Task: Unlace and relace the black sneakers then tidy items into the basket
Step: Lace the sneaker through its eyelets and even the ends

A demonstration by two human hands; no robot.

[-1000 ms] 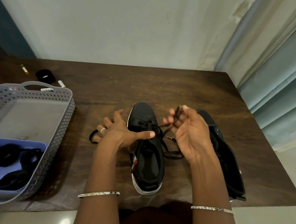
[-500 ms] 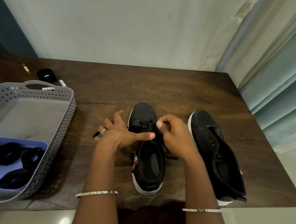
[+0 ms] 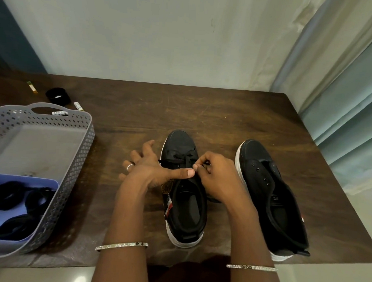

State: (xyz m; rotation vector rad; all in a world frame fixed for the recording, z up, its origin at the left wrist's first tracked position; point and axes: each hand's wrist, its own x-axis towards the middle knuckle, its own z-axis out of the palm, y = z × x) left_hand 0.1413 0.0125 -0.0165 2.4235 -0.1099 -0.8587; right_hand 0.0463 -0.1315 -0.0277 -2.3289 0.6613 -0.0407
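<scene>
Room on table [image 3: 204, 111] beyond sneakers [image 3: 180, 145]; basket [image 3: 80, 157] blocks left.

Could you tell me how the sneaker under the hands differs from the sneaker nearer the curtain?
The sneaker under the hands has a lace through its front eyelets; the sneaker nearer the curtain shows bare eyelets. The right hand pinches the first's lace; the second lies untouched. Both are black with white soles.

Soft, muted light is seen, brightest at the curtain [image 3: 347, 89] on the right. Diffuse shadows are cast on the tabletop [image 3: 214, 112] beside the basket [image 3: 90, 133]. Straight edges are bowed by wide-angle distortion.
</scene>
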